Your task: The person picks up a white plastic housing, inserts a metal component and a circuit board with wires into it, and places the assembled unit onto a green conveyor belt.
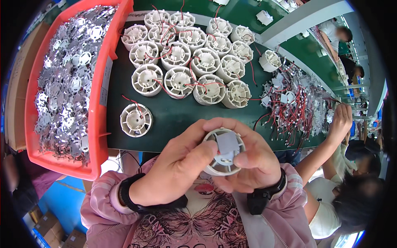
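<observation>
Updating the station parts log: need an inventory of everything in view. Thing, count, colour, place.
Held housing: one, white, between both hands
Grey plate: one, grey, in the held housing
Clustered housings: about seventeen, white, bench middle to rear
Lone housing: one, white, bench front left
Bin: one, red, left
Metal parts: uncountable, silver, in bin
Wired parts: uncountable, red/black/white, heaped bench right
Bench: one, dark green, centre
Cardboard boxes: several, brown, left and lower left
Floor: blue, lower left
Co-workers: several, mostly right
Jacket: one, pink, worn
Left hand, right hand: bare, fingers on held housing
</observation>
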A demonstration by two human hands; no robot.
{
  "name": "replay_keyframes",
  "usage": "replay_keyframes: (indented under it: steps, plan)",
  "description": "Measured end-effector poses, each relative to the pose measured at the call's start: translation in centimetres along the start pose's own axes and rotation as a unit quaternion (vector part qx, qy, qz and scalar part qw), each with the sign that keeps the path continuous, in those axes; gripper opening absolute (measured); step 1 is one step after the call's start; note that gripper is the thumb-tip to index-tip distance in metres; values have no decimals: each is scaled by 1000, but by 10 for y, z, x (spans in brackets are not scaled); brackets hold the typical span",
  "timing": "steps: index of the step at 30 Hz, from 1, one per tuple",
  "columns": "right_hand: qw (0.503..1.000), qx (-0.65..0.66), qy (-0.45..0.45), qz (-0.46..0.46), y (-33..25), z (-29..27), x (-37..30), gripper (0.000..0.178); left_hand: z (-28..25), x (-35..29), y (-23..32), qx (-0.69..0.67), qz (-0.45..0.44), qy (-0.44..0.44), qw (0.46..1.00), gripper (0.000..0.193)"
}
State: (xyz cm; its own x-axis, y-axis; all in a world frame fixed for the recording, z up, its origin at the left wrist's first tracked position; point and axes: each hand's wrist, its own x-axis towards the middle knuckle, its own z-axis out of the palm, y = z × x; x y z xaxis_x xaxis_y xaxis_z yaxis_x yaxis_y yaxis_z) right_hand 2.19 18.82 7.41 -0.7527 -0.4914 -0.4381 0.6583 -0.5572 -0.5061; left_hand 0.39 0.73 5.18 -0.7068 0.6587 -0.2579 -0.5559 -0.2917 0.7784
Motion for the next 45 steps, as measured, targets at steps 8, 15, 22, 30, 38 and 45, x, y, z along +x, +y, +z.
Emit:
replay_keyframes:
  steps: [8, 15, 22, 30, 38, 45]
  plan:
    - [668, -687, -7, -285, -12, 8, -7, 60, -4, -2, 12, 375, 89, -7, 923, 36]
    - [600, -770, 17, -214, -58, 43, -24, 61, -19, -2, -11, 210, 153, -37, 965, 44]
    - [644, -628, 153, -410, -156, 56, 28, 51, -44, 19, -29, 327, 145, 5, 934, 34]
    - [605, -647, 314, -343, -285, -13, 162, 59, -58, 20, -28, 330, 148, -37, 932, 23]
    - [384, -726, 513, -249, -347, -161, 244, 54, -54, 22, -43, 275, 220, -4, 936, 16]
    - [312, -756, 546, -181, -317, -115, 244, 49, -58, 23, -42, 278, 213, -19, 936, 20]
